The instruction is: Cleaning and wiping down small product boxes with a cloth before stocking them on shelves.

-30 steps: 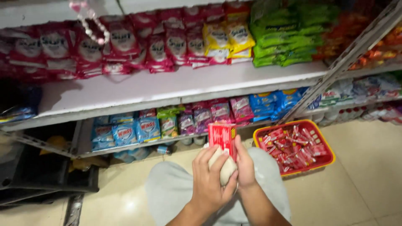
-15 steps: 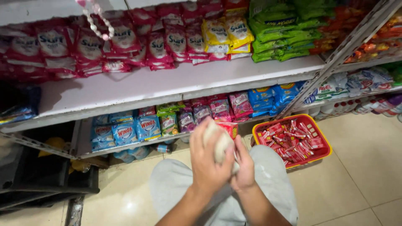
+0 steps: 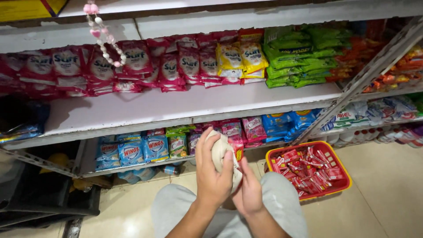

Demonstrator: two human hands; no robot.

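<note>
My left hand [image 3: 213, 176] grips a cream cloth [image 3: 219, 149] and presses it over a small red packet [image 3: 239, 153]. Below and to the right of it, my right hand [image 3: 249, 194] holds that packet from underneath, so most of the packet is hidden by the cloth and fingers. Both hands are raised over my grey-trousered knees [image 3: 282, 198], in front of the lower shelf.
A red basket [image 3: 341, 187] of small red packets sits on the tiled floor at right. White shelves [image 3: 176, 108] carry pink, yellow, green and blue sachets. A pink bead string [image 3: 102, 37] hangs at top left. Dark crates [image 3: 39, 194] stand at left.
The red packet was upright and plainly visible in my hands; the cloth has since moved up over it, and my left hand now covers it from the top.
</note>
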